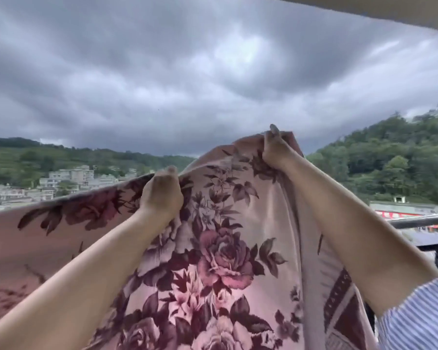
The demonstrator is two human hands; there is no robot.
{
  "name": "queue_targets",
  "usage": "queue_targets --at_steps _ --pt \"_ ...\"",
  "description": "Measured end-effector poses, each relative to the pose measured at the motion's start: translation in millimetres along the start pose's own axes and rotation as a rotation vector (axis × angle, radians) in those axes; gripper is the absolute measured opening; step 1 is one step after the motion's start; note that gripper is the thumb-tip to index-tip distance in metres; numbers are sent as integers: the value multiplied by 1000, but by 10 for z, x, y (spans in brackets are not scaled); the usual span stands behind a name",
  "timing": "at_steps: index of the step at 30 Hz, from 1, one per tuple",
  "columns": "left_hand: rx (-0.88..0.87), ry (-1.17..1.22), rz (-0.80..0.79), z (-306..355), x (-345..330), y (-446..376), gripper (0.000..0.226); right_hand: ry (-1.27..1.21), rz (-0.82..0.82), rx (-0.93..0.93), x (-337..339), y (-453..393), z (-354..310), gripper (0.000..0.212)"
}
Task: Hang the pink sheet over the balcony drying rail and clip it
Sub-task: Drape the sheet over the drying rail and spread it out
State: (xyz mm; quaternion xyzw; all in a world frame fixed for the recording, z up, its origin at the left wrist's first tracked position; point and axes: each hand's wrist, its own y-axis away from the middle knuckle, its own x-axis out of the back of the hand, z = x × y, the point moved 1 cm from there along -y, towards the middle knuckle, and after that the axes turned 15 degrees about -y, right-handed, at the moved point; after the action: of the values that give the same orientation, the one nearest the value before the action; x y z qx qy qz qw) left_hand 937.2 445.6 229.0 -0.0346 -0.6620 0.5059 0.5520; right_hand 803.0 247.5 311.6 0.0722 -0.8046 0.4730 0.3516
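Striped sleeve (420,317) on right arm. Both fists clamped on pink sheet (220,261) top edge — left hand (161,195) lower, right hand (276,150) above it and further right. Sheet hangs below both. Rail (422,221) below-right of right hand, bare — hills (390,157) beyond.

Left hand (162,192): bare, I see no ring, glove or watch; a dull, grimy-looking film lies over the back and knuckles.
Left forearm (86,269): bare all the way to the frame's bottom left corner; I see no sleeve on it.
Right hand (276,147): bare as well, the same dull film over the back and fingers; I see no jewellery.
Right forearm (352,223): bare up to near the elbow.
Sleeve (420,319): right arm only, by my view's bottom right corner; thin blue and white stripes, loose crumpled cloth, the cuff edge uneven.
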Motion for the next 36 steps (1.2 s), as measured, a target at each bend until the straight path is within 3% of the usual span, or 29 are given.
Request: queue_targets --at_steps 3,4,6,8,11,13,15,16,18,19,21,23,27,29,31,34,36 --pt "-113 -177 -500 233 -226 10 44 57 -376 -30 -317 30 315 53" --pt "-170 -246 -594 306 -277 78 45 63 -507 -22 -384 147 397 50" --pt "-257 -278 -630 420 -340 153 43 -14 -697 0 -399 435 521 39" --pt "-273 -189 -506 490 -345 228 37 -84 -731 52 -277 720 631 32" --pt "-287 -76 -302 585 -329 475 36 -180 -496 135 -64 1076 901 26" --pt "-318 -145 -189 637 -358 680 33 -305 -115 86 36 1372 1175 24" --pt "-300 -156 -87 655 -387 825 37 -378 208 -85 51 1750 1450 39" --pt "-275 -132 -62 656 -398 878 38 -460 188 -220 6 1941 1535 52" --pt "-228 -94 -21 691 -406 974 42 -740 -102 -470 -178 2228 1552 64" --pt "-225 -98 -7 725 -407 1019 44 -843 -223 -546 -276 2322 1510 58" --pt "-248 -125 -1 776 -412 1100 48 -958 -295 -569 -411 2411 1431 35" --pt "-274 -170 -19 775 -383 1168 52 -897 -198 -494 -437 2425 1362 10" --pt "-317 -209 -28 698 -288 1239 55 -858 222 -322 -29 2349 1214 21" --pt "-330 -149 -73 673 -220 1211 47 -804 288 -166 246 2262 976 24" --pt "-270 67 -104 665 -139 1161 32 -698 77 28 351 2214 660 34" --pt "-146 270 -107 651 -41 1077 21 -461 -404 329 127 2330 315 48" --pt "-100 284 -103 645 -30 1070 18 -350 -668 335 -70 2435 287 58"
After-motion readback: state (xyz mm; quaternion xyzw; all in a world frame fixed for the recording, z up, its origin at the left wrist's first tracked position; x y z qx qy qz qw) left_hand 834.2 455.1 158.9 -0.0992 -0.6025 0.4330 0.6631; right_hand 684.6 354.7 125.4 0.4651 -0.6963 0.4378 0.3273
